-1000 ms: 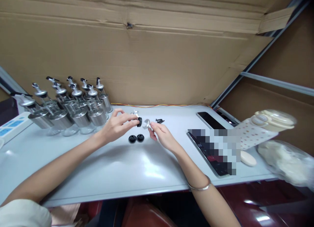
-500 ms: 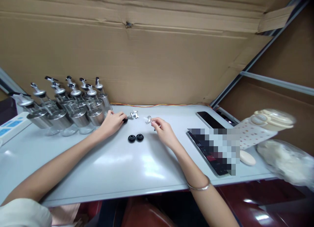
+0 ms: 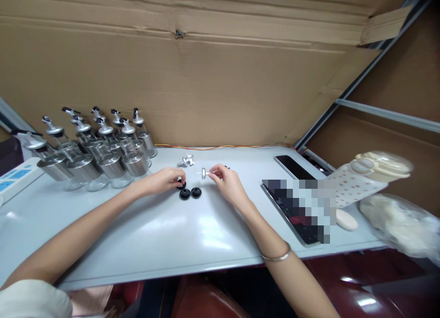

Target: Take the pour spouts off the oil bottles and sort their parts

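Note:
My left hand (image 3: 167, 179) is closed on a black stopper (image 3: 181, 184), just above the tabletop. Right beside its fingertips, two more black stoppers (image 3: 195, 193) lie next to each other. Pinched in my right hand (image 3: 227, 183) is a silver pourer spout (image 3: 203, 173), held sideways with its disc and thin clear tube toward the left. A small black part of it shows behind the fingers. Beyond both hands, more silver pourer parts (image 3: 187, 161) rest on the table; their overlap hides how many there are.
Several glass-and-steel bottles (image 3: 80, 164), most with pourer spouts, crowd the left of the table (image 3: 154, 244). A white power strip (image 3: 17, 176) sits left of them. On the right are a phone (image 3: 294, 168), a partly blurred tablet (image 3: 288, 208), a dotted tumbler (image 3: 357, 180) and a plastic bag (image 3: 395, 222).
My left hand has moved toward me and slightly right, carrying the black stopper close to the other two. In my right hand the spout has turned sideways and shifted slightly left and nearer.

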The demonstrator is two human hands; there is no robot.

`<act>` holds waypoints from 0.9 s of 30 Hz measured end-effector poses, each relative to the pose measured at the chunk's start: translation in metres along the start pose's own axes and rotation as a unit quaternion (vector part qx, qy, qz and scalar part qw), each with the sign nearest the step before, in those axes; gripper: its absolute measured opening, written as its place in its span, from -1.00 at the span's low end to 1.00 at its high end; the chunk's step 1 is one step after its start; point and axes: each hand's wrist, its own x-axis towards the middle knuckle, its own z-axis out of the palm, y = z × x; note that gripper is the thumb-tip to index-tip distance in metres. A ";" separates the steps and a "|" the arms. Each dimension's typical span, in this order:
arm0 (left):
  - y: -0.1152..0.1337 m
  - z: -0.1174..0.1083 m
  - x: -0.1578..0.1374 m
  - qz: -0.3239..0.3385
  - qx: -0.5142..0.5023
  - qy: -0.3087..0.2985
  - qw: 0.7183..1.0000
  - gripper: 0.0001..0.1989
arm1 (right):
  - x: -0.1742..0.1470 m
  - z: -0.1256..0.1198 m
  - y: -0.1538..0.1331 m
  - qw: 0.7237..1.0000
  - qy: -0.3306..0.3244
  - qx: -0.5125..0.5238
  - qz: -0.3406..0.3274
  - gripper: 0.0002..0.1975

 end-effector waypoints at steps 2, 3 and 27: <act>0.001 0.000 -0.001 -0.009 -0.019 -0.011 1.000 -0.86 | 0.005 0.005 -0.001 0.999 -0.011 -0.030 0.002 -0.92; 0.002 0.000 -0.001 -0.013 -0.024 -0.014 1.000 -0.86 | 0.008 0.008 -0.002 0.999 -0.015 -0.049 0.005 -0.92; 0.039 -0.040 -0.038 -0.075 0.066 -0.030 0.995 -0.72 | 0.026 0.042 -0.002 0.985 -0.123 -0.047 -0.107 -0.73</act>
